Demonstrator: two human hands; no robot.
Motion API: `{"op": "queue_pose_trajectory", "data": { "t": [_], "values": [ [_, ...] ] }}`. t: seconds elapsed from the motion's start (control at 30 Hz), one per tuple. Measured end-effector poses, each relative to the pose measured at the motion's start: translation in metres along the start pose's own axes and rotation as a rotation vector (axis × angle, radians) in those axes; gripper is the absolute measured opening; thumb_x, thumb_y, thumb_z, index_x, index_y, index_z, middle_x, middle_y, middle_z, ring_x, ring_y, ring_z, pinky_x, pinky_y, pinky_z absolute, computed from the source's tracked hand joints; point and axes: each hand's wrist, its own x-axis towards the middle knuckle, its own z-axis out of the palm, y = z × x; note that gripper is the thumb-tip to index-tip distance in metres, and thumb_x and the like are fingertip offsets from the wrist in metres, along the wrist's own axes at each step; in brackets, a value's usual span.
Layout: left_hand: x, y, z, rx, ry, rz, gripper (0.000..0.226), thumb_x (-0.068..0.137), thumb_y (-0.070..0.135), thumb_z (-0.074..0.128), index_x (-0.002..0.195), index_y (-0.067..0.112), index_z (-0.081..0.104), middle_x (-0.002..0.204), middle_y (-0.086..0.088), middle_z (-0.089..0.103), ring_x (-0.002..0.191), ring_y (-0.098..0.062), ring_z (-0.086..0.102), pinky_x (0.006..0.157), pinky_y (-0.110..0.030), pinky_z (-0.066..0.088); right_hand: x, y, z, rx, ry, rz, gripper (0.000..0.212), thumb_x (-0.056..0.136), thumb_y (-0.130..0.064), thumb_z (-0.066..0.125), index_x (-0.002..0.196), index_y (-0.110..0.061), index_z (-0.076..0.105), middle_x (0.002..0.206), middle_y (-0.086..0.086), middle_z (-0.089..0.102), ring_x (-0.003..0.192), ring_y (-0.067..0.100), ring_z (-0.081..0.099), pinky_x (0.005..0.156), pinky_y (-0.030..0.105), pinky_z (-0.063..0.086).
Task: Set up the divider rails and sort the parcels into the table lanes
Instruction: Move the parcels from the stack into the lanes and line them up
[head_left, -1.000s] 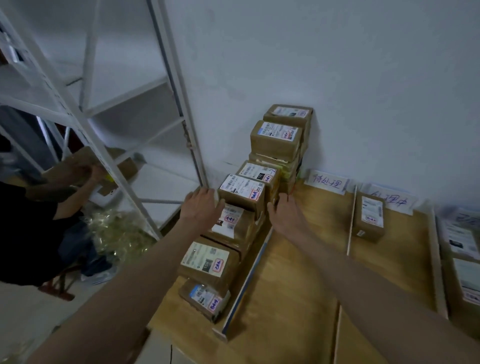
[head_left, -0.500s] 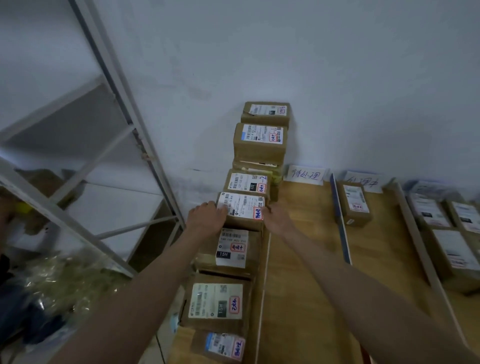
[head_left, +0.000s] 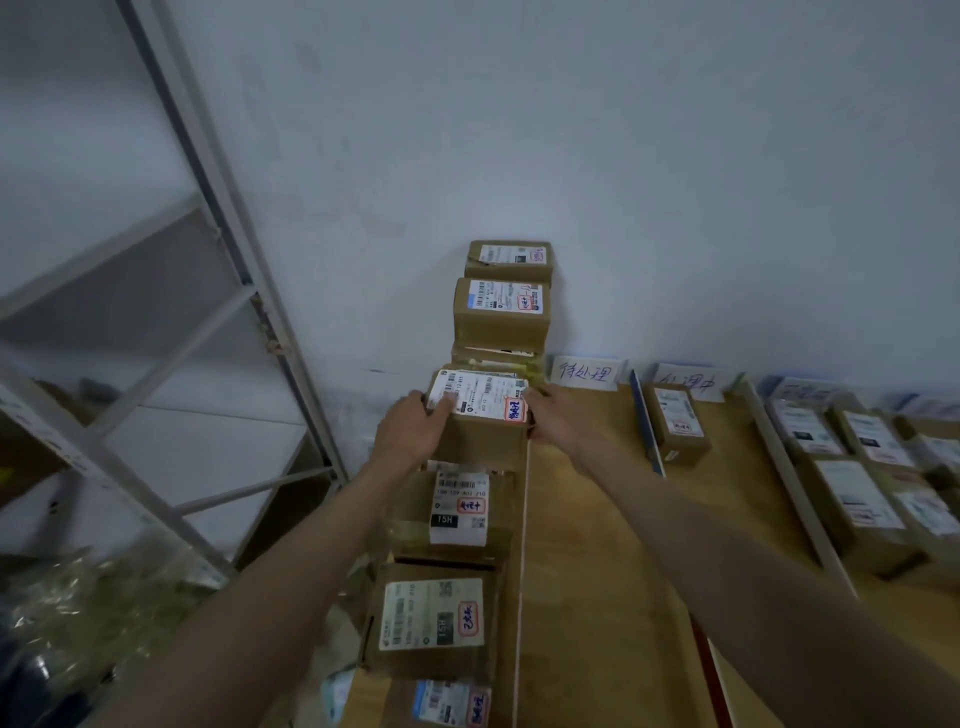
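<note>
A brown labelled parcel (head_left: 480, 415) sits raised in the leftmost row of parcels on the wooden table (head_left: 597, 519). My left hand (head_left: 413, 431) grips its left side, thumb on the label. My right hand (head_left: 553, 421) grips its right side. More parcels lie in the same row nearer me (head_left: 457, 509) (head_left: 436, 618), and two are stacked against the wall (head_left: 501, 312). A white divider rail (head_left: 522, 545) runs along the row's right edge. A second rail (head_left: 644, 426) and a third (head_left: 789, 478) separate further lanes.
Paper lane labels (head_left: 584, 371) (head_left: 688, 382) lean on the wall. One parcel (head_left: 678, 423) lies in the middle lane, several parcels (head_left: 857, 499) fill the right lanes. A white metal shelf rack (head_left: 197, 322) stands to the left, plastic wrap (head_left: 93, 613) on the floor below.
Both hands closed in on the labelled parcel and lifted it a little off the row. The camera turned right and came closer; the person at the left left the view.
</note>
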Motion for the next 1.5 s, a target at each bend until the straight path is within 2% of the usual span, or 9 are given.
{"op": "queue_pose_trajectory", "data": {
  "t": [0.13,0.2,0.3,0.4,0.5,0.67,0.87,1.03,1.5],
  "values": [
    [-0.004,0.027,-0.027,-0.121,0.014,0.123,0.051,0.098,0.055,0.046,0.118,0.011,0.062,0.113,-0.007,0.065,0.1,-0.024,0.06,0.086,-0.039,0.052,-0.027,-0.021,-0.027,0.025,-0.076,0.031,0.041,0.1,-0.049,0.047,0.119,-0.017,0.062,0.098,0.004,0.072,0.081,0.019,0.071,0.072,0.029,0.059],
    [-0.006,0.04,-0.035,-0.163,-0.04,0.157,0.046,0.099,0.05,0.047,0.117,0.01,0.062,0.111,-0.005,0.063,0.104,-0.024,0.058,0.085,-0.035,0.048,-0.038,-0.025,-0.037,0.01,-0.099,0.04,0.037,0.097,-0.051,0.051,0.11,-0.019,0.063,0.09,-0.004,0.068,0.08,0.013,0.065,0.075,0.029,0.055],
    [-0.008,0.06,-0.04,-0.241,-0.125,0.209,0.044,0.099,0.046,0.05,0.123,0.011,0.062,0.117,-0.004,0.063,0.108,-0.022,0.058,0.086,-0.032,0.046,-0.048,-0.022,-0.048,0.049,-0.136,0.077,0.031,0.094,-0.049,0.058,0.105,-0.021,0.062,0.101,-0.004,0.071,0.087,0.011,0.064,0.085,0.034,0.055],
    [-0.009,0.072,-0.033,-0.266,-0.196,0.24,0.044,0.098,0.046,0.052,0.124,0.012,0.062,0.121,-0.003,0.066,0.107,-0.021,0.061,0.084,-0.029,0.048,-0.06,-0.017,-0.053,0.108,-0.17,0.104,0.039,0.094,-0.046,0.06,0.118,-0.015,0.065,0.107,0.0,0.073,0.093,0.014,0.07,0.071,0.027,0.059],
    [-0.012,0.083,-0.022,-0.254,-0.219,0.265,0.048,0.095,0.051,0.055,0.122,0.012,0.062,0.119,-0.003,0.067,0.106,-0.021,0.063,0.086,-0.03,0.051,-0.07,-0.008,-0.057,0.134,-0.099,0.097,0.042,0.096,-0.042,0.058,0.125,-0.011,0.063,0.113,0.003,0.072,0.1,0.018,0.069,0.074,0.029,0.059],
    [-0.021,0.095,-0.001,-0.085,-0.177,0.29,0.058,0.095,0.065,0.039,0.131,0.022,0.054,0.125,0.002,0.063,0.112,-0.021,0.06,0.1,-0.043,0.048,-0.088,0.008,-0.066,0.139,0.023,0.121,0.037,0.099,-0.038,0.055,0.12,-0.009,0.064,0.113,0.004,0.072,0.105,0.021,0.067,0.093,0.041,0.056],
    [-0.048,0.098,0.033,0.304,-0.13,0.517,0.05,0.103,0.052,0.028,0.12,0.019,0.061,0.124,-0.004,0.062,0.111,-0.024,0.06,0.096,-0.042,0.049,-0.105,0.042,-0.085,0.063,0.199,0.209,0.039,0.099,-0.043,0.053,0.105,-0.007,0.065,0.091,0.002,0.069,0.085,0.017,0.064,0.071,0.028,0.052],
    [-0.066,0.098,0.073,0.492,-0.2,0.559,0.049,0.102,0.051,0.031,0.127,0.016,0.055,0.125,-0.006,0.056,0.111,-0.023,0.057,0.094,-0.042,0.05,-0.119,0.096,-0.105,0.08,0.262,0.268,0.054,0.088,-0.054,0.057,0.114,-0.008,0.066,0.102,0.004,0.073,0.094,0.02,0.07,0.086,0.042,0.059],
    [-0.095,0.1,0.153,0.722,-0.325,0.522,0.056,0.102,0.051,0.03,0.138,0.012,0.048,0.136,-0.01,0.051,0.123,-0.027,0.051,0.104,-0.038,0.042,-0.134,0.169,-0.143,0.087,0.344,0.387,0.037,0.099,-0.04,0.053,0.11,-0.008,0.068,0.102,0.005,0.072,0.093,0.017,0.068,0.076,0.03,0.056]
  ]
}}
